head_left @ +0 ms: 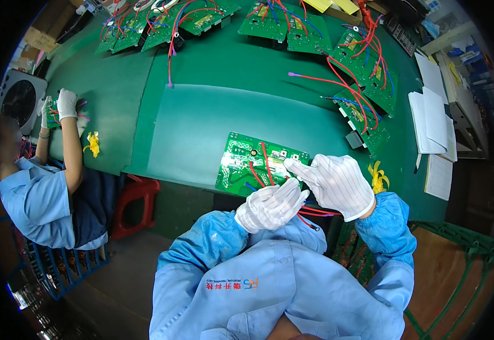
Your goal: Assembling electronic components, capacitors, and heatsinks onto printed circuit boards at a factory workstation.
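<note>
“Green rectangular circuit board [232, 170], at the green flat counter's [196, 124] near edge: risk?”

“Thin red wires [319, 211] could snag, dragging it off. White-gloved left hand [272, 207], white-gloved right hand [340, 184]: can't tell whether fingers clamp.”

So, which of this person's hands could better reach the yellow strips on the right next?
Probably the right hand: the yellow strips lie close to its wrist. The left hand is farther off, by the near edge of the green circuit board, with the right hand in between.
</note>
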`<state>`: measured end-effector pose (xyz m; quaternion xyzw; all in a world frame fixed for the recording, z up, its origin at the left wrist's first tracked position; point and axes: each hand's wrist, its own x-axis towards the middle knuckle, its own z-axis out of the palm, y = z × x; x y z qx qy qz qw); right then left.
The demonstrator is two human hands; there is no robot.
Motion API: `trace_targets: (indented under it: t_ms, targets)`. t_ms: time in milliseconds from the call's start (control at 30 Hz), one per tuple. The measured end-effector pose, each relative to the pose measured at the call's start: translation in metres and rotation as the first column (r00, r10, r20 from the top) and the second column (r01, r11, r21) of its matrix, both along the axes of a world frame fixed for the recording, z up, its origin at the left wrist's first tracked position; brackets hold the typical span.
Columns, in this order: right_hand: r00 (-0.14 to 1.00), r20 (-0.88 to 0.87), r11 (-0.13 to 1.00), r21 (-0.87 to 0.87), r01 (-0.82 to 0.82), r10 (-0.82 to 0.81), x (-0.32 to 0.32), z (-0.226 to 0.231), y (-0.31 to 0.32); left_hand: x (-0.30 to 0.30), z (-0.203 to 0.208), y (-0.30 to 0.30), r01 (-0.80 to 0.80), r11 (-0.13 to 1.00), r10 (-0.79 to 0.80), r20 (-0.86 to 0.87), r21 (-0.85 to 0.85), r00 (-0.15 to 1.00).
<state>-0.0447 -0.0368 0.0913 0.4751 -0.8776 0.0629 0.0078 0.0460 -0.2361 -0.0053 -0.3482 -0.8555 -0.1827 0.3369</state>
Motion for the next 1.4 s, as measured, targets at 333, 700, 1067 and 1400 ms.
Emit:
trace_targets:
  t_ms: [333, 700, 1067, 1400]
  targets:
    - [0.984, 0.163, 0.881, -0.450, 0.143, -0.076, -0.011, 0.048, -0.028, 0.001, 0.005, -0.001, -0.024, 0.999, 0.024, -0.005, -0.044, 1.000]
    - [0.562, -0.086, 0.562, -0.277, 0.780, -0.823, 0.045, 0.036, 0.099, 0.002, -0.004, 0.002, 0.007, 0.999, -0.006, 0.035, -0.040, 0.999]
    - [0.470, 0.465, 0.420, -0.213, 0.882, -0.750, 0.076, -0.009, 0.136, 0.003, 0.023, 0.005, 0.002, 1.000, -0.002, 0.216, -0.002, 0.976]
    - [0.533, 0.750, 0.467, -0.337, 0.818, -0.393, 0.023, 0.008, 0.030, 0.024, 0.029, -0.028, 0.060, 0.998, -0.057, 0.222, -0.006, 0.973]
